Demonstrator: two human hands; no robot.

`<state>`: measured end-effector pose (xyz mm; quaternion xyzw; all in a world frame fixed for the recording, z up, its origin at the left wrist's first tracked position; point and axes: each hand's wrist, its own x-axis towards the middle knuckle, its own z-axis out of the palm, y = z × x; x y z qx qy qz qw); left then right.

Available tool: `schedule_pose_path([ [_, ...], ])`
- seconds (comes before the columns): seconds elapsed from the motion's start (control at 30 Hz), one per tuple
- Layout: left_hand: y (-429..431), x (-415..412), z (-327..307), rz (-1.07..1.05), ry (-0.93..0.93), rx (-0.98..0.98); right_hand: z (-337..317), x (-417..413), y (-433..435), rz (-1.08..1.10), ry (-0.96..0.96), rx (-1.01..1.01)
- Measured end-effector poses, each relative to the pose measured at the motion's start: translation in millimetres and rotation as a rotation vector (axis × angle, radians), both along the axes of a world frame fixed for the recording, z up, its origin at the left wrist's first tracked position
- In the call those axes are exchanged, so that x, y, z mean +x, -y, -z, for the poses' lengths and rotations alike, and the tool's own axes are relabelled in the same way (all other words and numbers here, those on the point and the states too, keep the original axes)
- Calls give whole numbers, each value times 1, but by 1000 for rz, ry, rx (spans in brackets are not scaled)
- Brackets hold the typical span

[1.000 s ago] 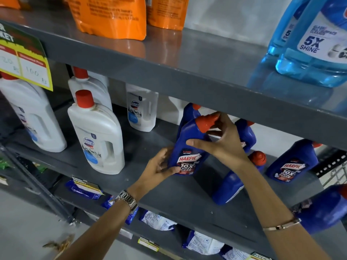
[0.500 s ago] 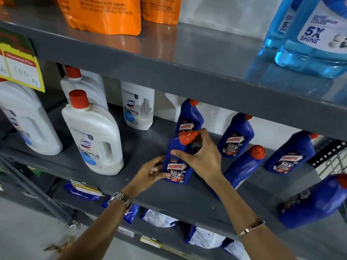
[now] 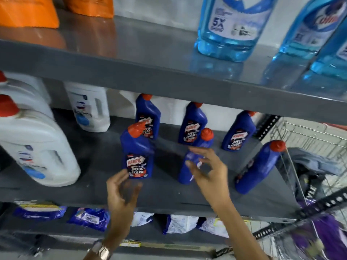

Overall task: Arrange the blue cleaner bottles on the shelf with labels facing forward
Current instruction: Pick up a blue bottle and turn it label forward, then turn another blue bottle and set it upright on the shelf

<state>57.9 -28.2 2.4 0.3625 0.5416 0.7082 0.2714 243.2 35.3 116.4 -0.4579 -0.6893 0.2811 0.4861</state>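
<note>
Several dark blue cleaner bottles with red caps stand on the grey middle shelf [image 3: 93,188]. The front-left bottle [image 3: 137,152] stands upright with its label toward me. My left hand [image 3: 122,192] hovers open just below it, fingertips near its base. My right hand [image 3: 208,173] is open in front of a second bottle [image 3: 199,147] whose label is turned away. Three more bottles stand along the back with labels forward: one [image 3: 148,115], another [image 3: 192,124] and a third [image 3: 237,132]. A further bottle [image 3: 259,166] leans at the right, label turned aside.
Large white jugs with red caps [image 3: 35,147] fill the shelf's left side. Above, the upper shelf edge [image 3: 150,76] carries light blue glass-cleaner bottles [image 3: 232,25] and orange pouches [image 3: 26,12]. A wire trolley [image 3: 308,147] stands at right. Blue and white packets [image 3: 88,218] lie on the shelf below.
Both hands have let go of the front-left bottle, which now stands on the shelf. My right hand has moved right to the turned-away bottle. The view has shifted right.
</note>
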Motion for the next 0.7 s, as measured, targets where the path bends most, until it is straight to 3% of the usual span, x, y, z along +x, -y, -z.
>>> schedule_pose_path([
  [0.1, -1, 53, 0, 277, -1, -61, -5, 45, -18, 112, -171, -12],
  [0.23, -36, 96, 8, 408, -197, -85, -13, 67, -60, -32, -117, -85],
  [0.4, -67, 109, 19, 266, -229, -181, -3, 64, -91, -338, 51, -268],
  [0.7, -76, 101, 2, 252, -222, -145, -11, 64, -94, -305, -85, -219],
])
